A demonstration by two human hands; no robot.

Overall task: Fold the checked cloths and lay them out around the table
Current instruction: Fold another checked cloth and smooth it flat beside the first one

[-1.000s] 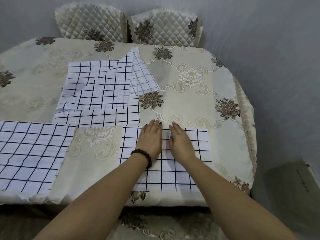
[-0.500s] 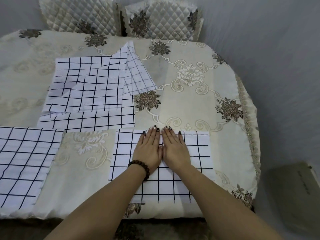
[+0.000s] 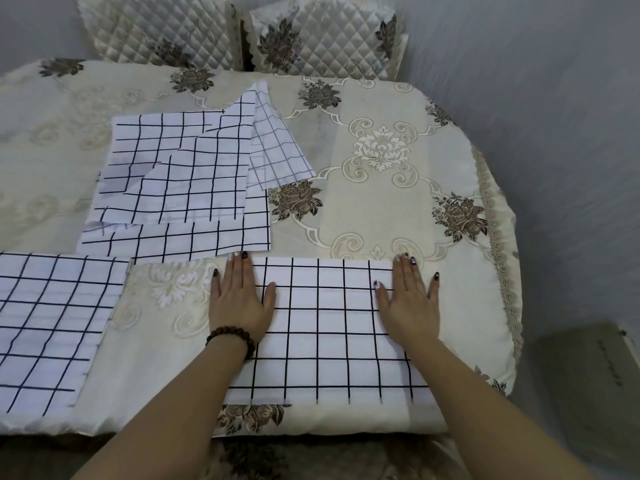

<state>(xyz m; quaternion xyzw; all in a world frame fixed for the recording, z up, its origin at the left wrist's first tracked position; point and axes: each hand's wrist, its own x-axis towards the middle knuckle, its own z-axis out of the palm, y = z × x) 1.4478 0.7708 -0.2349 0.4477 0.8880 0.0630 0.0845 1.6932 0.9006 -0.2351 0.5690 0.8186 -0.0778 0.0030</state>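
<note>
A folded white cloth with a black check (image 3: 325,327) lies flat at the table's near edge. My left hand (image 3: 239,303) presses flat on its left edge, fingers straight. On the cloth's right edge my right hand (image 3: 410,306) lies flat in the same way. A second folded checked cloth (image 3: 45,323) rests at the near left. Behind them a loose pile of unfolded checked cloths (image 3: 180,181) lies crumpled, with one corner turned over.
The oval table (image 3: 398,202) wears a cream cloth with brown flower prints. Two quilted chair backs (image 3: 322,36) stand at its far side. A grey wall runs along the right, and a flat box (image 3: 588,393) sits low at the right.
Both hands started together at the middle of the folded cloth and slid apart, the left to the left edge and the right to the right edge.
</note>
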